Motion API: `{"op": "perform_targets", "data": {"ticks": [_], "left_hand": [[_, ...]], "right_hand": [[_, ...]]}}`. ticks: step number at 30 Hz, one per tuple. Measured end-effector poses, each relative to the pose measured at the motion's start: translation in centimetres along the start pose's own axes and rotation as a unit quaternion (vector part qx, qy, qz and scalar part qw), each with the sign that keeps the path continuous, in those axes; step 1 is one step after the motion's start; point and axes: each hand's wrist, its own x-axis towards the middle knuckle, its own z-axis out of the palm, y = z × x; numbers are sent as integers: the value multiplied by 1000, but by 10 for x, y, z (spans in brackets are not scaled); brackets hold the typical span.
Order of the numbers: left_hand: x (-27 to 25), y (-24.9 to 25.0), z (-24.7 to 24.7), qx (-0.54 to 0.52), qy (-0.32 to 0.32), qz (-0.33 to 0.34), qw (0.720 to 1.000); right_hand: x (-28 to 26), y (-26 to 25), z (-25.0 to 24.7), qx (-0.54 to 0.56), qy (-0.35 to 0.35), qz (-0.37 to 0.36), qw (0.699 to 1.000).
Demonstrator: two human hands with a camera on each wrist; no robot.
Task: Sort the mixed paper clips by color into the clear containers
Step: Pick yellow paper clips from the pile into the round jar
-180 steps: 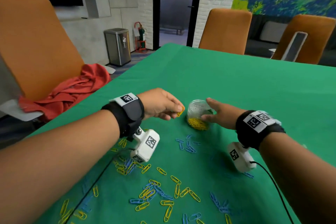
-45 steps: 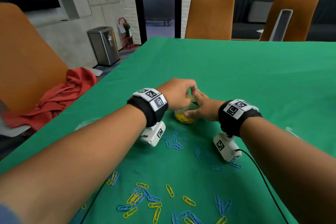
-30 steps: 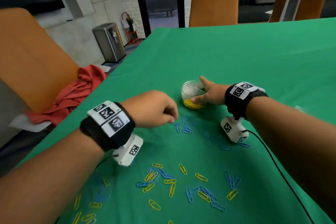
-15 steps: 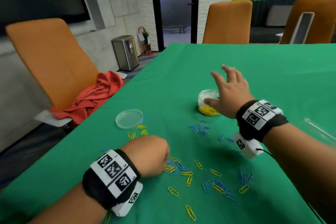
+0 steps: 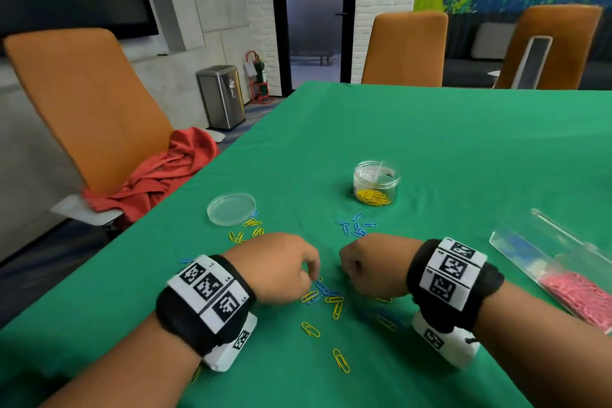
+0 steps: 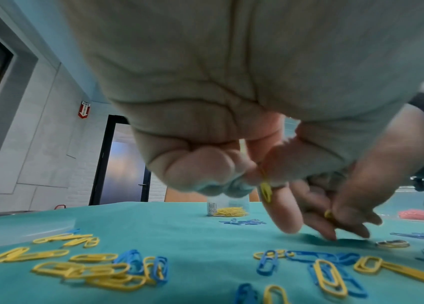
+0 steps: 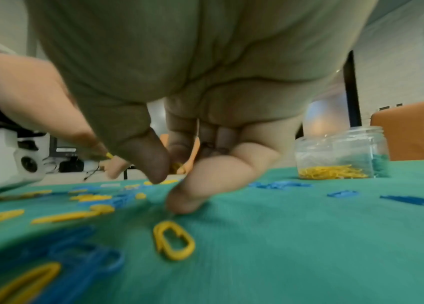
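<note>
A: Any writing? Only a red wall sign point(image 6: 84, 109) in the left wrist view, lettering too small to read, and a small label on the jar, unreadable too. The black-and-white coded wristbands point(image 5: 451, 272) carry patterns, not words.

B: Far left, an orange chair point(image 5: 86, 99) with a red cloth point(image 5: 159, 175) sits at the green table's point(image 5: 447, 149) left edge. Then one clear round lid point(image 5: 231, 209) lies flat, a few yellow clips just beside it.

A: Left hand point(image 5: 281, 267) is down over the mixed paper clips point(image 5: 323, 296), fingers curled, pinching a yellow clip point(image 6: 265, 188) between thumb and finger.

B: Right hand point(image 5: 371, 263) is just beside it, curled too, fingertips point(image 7: 183, 202) touching the cloth; something yellow shows between its fingers point(image 6: 328, 214).

A: Farther back, one clear jar point(image 5: 376, 182) stands upright and open, yellow clips on its bottom, a small blue bunch point(image 5: 356, 227) near it.

B: Far right, one clear box point(image 5: 563, 262) with pink clips. The whole far half of the table is open green.
</note>
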Motion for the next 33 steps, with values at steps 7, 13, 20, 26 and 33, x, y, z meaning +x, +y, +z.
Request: {"op": "perform_targets", "data": {"ticks": [7,13,20,26,33], "left_hand": [[2,-1,1,2,-19,-9,1000],[4,1,2,-2,-21,4,1000],[5,1,2,-4,-42,-1,999],[3,4,6,0,-35,25,999],[5,7,4,37,-29,4,999]], "right_hand": [[-33,22,-11,147,24,21,989],[-69,54,1,69,34,76,994],[-98,56,17,54,17,46,997],[-92,51,31,-7,14,47,999],[-103,54,19,437,75,39,895]]}}
